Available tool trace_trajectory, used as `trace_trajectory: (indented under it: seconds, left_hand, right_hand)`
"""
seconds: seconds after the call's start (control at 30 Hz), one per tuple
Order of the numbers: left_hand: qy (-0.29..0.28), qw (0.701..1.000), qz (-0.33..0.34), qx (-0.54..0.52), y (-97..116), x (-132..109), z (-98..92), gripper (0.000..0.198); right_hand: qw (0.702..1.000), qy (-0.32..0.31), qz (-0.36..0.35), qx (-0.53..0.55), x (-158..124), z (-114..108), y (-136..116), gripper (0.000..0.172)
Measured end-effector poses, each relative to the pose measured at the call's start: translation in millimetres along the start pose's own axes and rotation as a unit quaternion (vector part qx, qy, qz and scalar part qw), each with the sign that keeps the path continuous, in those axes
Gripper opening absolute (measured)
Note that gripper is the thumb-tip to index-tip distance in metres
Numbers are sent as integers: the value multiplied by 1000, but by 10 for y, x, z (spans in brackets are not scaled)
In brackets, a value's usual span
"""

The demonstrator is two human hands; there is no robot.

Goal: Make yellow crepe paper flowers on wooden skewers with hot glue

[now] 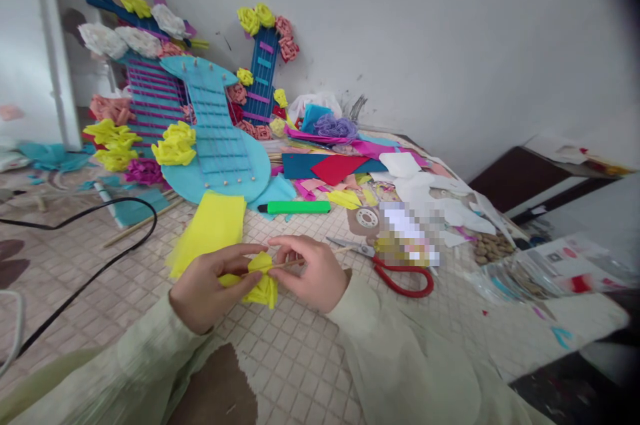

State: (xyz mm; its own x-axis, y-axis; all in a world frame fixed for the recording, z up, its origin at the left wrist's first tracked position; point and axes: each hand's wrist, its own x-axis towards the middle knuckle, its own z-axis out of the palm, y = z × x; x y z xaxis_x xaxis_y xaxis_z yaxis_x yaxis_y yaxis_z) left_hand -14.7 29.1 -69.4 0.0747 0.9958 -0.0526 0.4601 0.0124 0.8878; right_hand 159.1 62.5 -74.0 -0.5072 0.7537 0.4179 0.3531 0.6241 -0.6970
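Note:
Between my two hands is a piece of yellow crepe paper, gathered around a thin wooden stick. My left hand is closed, pinching the yellow paper between thumb and fingers. The fingers of my right hand are closed on the stick, whose end pokes out past the knuckles. Just beyond my left hand lies a stack of yellow crepe paper sheets. To the right of my right hand rest scissors with red handles, their blades partly open.
Blue cardboard instrument shapes with strings and paper flowers stand at the back left. A green marker lies beyond my hands, near coloured paper scraps. A black cable curves across the left side. White paper pieces lie at the right.

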Motion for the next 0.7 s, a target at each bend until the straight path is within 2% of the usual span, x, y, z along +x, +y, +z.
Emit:
trace_trajectory:
  seconds: [0.1, 0.27, 0.5, 0.63, 0.7]
  left_hand:
    - [-3, 1000, -3, -7, 24, -7, -5, 35]
    - [31, 999, -10, -32, 55, -24, 15, 32]
    - [-25, 994, -40, -102, 36, 14, -30, 33]
    - [37, 983, -74, -162, 59, 19, -38, 31]
    - [63, 980, -66, -179, 77, 18, -38, 31]
  right_hand:
    - [1000, -18, -6, 7, 4, -12, 2, 30]
    - [998, -56, 20, 20, -5, -7, 24, 26]
    - [999, -7, 35, 2, 0, 0, -1, 24]
    - [999, 32, 33, 15, 11, -14, 0, 23]
    - [997, 53, 41, 25, 17, -25, 8, 22]
